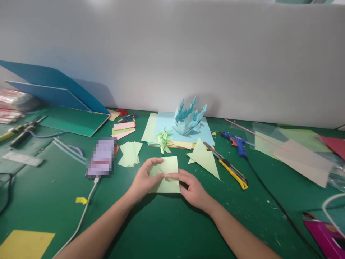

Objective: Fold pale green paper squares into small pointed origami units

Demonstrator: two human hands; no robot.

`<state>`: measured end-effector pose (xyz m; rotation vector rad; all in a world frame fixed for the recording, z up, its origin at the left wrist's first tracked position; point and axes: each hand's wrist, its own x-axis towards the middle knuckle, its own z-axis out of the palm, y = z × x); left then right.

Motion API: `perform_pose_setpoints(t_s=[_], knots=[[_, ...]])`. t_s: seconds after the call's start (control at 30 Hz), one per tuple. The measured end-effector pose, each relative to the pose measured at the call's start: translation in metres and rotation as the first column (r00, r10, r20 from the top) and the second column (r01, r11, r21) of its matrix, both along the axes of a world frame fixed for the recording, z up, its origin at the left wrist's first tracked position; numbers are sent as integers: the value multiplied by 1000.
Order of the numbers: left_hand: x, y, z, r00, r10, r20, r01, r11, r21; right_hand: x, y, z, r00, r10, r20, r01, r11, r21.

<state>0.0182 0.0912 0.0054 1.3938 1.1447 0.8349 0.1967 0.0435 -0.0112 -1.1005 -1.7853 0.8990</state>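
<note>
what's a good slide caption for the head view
Left hand and right hand touching a pale green sheet, a blue folded-paper model standing beyond it.

Site type: a paper-craft workbench of workshop character. The green work surface [159,226] carries a hot glue gun [238,144], a yellow-handled utility knife [229,168] and pliers [23,136]. Paper stock comprises cut green slips [130,153], stacked coloured sheets [166,120] and a pale green sheet [165,186]. A folded blue paper model [185,126] stands on the stacked coloured sheets. A white panel [215,57] bounds the bench at the rear.
</note>
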Motion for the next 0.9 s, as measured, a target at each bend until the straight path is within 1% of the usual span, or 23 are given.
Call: perform_pose_setpoints(t_s=[0.1, 0.23, 0.33, 0.5, 0.57, 0.6, 0.63, 0.7, 0.77, 0.83, 0.9], knots=[[0, 0, -1, 999, -21, 24, 21, 1000, 14, -1, 0, -2, 999, -6, -37, 5, 1000, -20], [1, 0, 0, 997, -75, -15, 76, 996, 39, 0, 0, -6, 996, -56, -63, 53, 998, -44], [2, -2, 1, 993, -114, -27, 114, 993, -8, 1, 0, -9, 996, -74, -58, 71, 997, -41], [2, -5, 5, 992, -123, 16, 124, 986, -109, 2, 2, -9, 994, -87, -60, 87, 996, -4], [1, -5, 6, 988, -144, 63, 152, 979, -137, 2, 3, -8, 989, -132, -67, 132, 991, -11], [0, -6, 6, 983, -158, 91, 168, 977, -129, 2, 3, -8, 984, -166, -65, 165, 986, -23], [0, -6, 6, 977, -176, 117, 188, 977, -101, 2, 4, -7, 977, -202, -63, 200, 979, -37], [1, -7, 5, 966, -214, 142, 216, 976, 3, 2, 4, -7, 963, -261, -72, 257, 964, -63], [2, -8, 4, 971, -221, 89, 211, 971, 108, 1, 5, -6, 950, -299, -93, 292, 953, -81], [4, -8, 1, 987, -160, -20, 161, 970, 179, 0, 5, -5, 941, -320, -111, 310, 946, -96], [6, -9, -2, 993, -55, -100, 76, 972, 223, -1, 4, -4, 938, -321, -129, 308, 945, -108]])
